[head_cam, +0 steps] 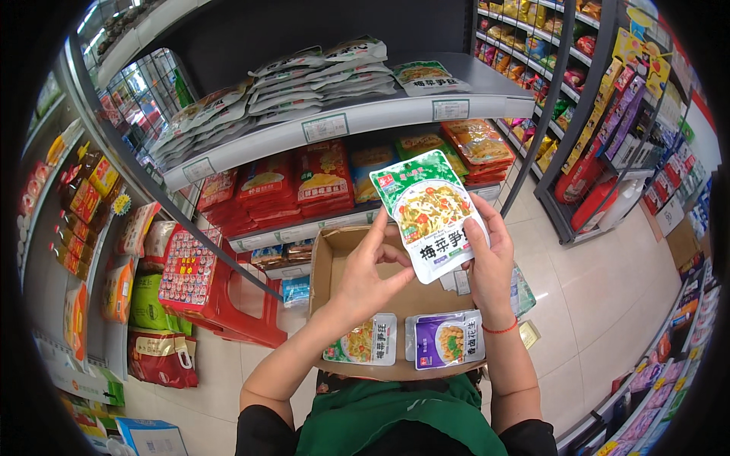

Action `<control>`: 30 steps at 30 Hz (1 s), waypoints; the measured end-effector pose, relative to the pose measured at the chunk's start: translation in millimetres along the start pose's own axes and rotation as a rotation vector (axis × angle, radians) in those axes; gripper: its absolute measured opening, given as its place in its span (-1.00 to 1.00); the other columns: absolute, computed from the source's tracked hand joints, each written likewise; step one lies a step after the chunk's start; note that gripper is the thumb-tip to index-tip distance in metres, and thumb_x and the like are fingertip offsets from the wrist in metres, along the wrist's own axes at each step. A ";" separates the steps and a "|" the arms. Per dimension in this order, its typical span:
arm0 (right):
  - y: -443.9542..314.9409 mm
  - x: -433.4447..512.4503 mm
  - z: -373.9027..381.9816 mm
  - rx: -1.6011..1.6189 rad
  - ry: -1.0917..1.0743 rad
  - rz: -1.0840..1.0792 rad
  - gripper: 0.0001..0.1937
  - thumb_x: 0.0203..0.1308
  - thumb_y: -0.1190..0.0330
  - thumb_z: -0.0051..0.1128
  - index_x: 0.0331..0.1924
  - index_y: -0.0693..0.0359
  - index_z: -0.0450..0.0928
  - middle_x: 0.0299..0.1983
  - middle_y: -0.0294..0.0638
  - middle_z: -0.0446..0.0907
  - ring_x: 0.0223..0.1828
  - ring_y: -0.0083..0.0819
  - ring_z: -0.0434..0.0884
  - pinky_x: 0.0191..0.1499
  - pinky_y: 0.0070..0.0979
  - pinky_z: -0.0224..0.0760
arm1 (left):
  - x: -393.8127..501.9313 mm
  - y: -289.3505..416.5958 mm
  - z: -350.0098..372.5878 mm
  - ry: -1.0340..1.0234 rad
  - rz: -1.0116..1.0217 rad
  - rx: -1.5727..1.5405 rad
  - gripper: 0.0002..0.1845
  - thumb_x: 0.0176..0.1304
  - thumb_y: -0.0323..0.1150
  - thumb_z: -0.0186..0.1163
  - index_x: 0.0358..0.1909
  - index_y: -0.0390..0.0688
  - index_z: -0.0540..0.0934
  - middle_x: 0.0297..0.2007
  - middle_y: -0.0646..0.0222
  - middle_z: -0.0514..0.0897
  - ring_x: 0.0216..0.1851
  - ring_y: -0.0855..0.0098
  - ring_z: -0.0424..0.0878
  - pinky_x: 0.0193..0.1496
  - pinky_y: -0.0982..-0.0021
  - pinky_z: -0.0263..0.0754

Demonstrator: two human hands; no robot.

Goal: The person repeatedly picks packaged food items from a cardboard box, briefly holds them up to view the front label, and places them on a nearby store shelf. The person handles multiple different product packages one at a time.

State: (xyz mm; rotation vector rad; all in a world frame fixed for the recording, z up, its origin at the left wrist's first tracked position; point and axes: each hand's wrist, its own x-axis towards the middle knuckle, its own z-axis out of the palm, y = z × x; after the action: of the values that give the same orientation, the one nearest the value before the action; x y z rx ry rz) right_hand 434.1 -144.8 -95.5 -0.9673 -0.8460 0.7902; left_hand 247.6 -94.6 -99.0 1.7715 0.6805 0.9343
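Note:
Both hands hold up a green-and-white food pouch point(428, 219) with a picture of shredded vegetables on its front. My right hand point(491, 256) grips its right edge, thumb across the front. My left hand point(365, 273) holds the left side, with index finger and thumb at the edge. Below them is an open cardboard box point(326, 268). Inside the box, near my body, lie a similar green-and-white pouch point(379, 342) and purple-and-white pouches point(450, 341). My left forearm partly covers the box.
Ahead, a grey shelf point(393, 111) carries stacked pouches point(296, 85) and a separate pouch point(430, 78) at right. Red food packets point(322, 176) fill the shelf below. A red plastic stool point(228, 302) stands left, bearing a patterned box point(191, 273). A wire-sided rack point(604, 165) stands right.

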 end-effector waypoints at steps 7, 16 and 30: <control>-13.6 15.5 6.6 0.069 0.031 -0.064 -0.59 0.44 0.34 0.04 0.27 0.33 0.36 -0.07 -0.31 0.61 -0.38 -0.85 0.53 -0.54 -0.85 0.30 | 16.0 15.3 -2.8 -0.022 0.094 0.140 0.31 -0.08 -0.28 0.57 0.56 -0.18 -0.20 0.18 0.10 0.50 -0.12 0.41 0.67 0.13 0.28 0.51; -23.3 32.9 5.8 0.013 0.028 -0.111 -0.56 0.44 0.30 0.05 0.30 0.33 0.34 0.03 -0.26 0.57 -0.31 -0.81 0.56 -0.50 -0.84 0.38 | 36.9 26.2 -2.7 0.025 0.132 0.186 0.24 -0.07 -0.26 0.58 0.55 -0.19 -0.07 0.16 0.14 0.54 -0.16 0.47 0.67 0.11 0.26 0.50; -48.0 72.5 5.7 -0.023 0.005 -0.147 -0.55 0.42 0.30 0.07 0.29 0.34 0.36 -0.08 -0.27 0.61 -0.37 -0.79 0.57 -0.51 -0.81 0.40 | 81.5 37.4 -6.3 0.065 0.301 0.248 -0.02 0.04 -0.35 0.50 0.48 -0.26 0.18 0.11 0.09 0.53 -0.20 0.47 0.69 0.06 0.32 0.51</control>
State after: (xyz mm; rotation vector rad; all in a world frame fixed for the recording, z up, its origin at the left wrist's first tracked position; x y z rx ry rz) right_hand 470.4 -97.5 -32.0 -0.9154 -0.9125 0.6528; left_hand 288.1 -40.8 -39.4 2.1120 0.6010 1.1523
